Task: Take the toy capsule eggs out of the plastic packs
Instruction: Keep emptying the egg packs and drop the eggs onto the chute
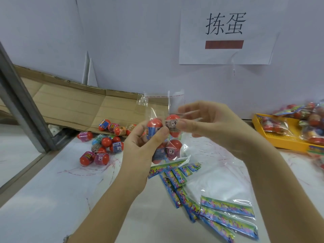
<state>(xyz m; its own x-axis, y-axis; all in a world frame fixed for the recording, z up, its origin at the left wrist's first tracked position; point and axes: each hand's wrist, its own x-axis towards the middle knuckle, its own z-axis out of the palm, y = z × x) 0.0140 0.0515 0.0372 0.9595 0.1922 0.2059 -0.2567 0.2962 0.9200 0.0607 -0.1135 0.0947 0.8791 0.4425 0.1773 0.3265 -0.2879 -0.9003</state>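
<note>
Strips: colourful printed paper strips lie nearest you, right of centre, fanned out on the white table.
Clear bags: flat clear bags lie on the table under and just beyond the strips.
Left hand: your left hand is curled round the plastic pack, with the thumb across its upper left egg.
Right hand: your right hand pinches the same pack at its upper right egg, thumb in front and fingers behind.
Pack: you hold it up above the table, near the middle, with its top edge standing upright.
Capsule eggs: four red capsule eggs sit inside the pack, two above two.
Loose eggs: a cluster of loose eggs lies on the table to the left of your hands.
Tray: a yellow tray stands at the far right with full packs piled in it.
Cardboard: a flattened cardboard box leans at the far left, against the wall.
Sign: a paper sign with two large characters hangs on the wall, farthest from you.
</note>
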